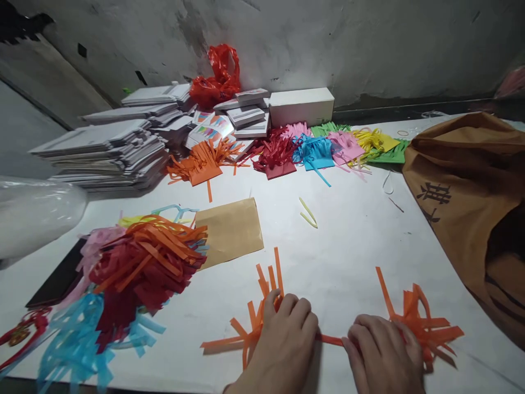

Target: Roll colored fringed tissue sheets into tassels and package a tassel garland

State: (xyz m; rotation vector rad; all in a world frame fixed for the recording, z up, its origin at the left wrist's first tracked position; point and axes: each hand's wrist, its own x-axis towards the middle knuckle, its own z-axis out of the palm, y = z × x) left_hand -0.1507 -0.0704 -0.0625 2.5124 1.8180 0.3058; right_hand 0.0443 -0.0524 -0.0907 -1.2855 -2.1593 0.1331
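Observation:
An orange paper tassel (330, 340) lies across the white tabletop in front of me, its middle drawn into a narrow twisted strand. My left hand (287, 334) is closed over the strand's left part, and fringe strips fan out beyond the fingers. On the right, my right hand (383, 347) has its fingers closed on the strand, with a second bunch of orange fringe (429, 328) spreading past it. The palms and the parts of the tassel under them are hidden. Left of my hands sits a pile of finished-looking red and orange tassels (143, 257) over blue ones (77, 334).
Fringed paper bundles in several colours (315, 150) line the back, before a white box (301, 106). Stacked white packets (110, 148) stand back left, near a red plastic bag (217, 79). A brown envelope (232, 227) lies mid-table; a brown cloth bag (463, 180) covers the right edge.

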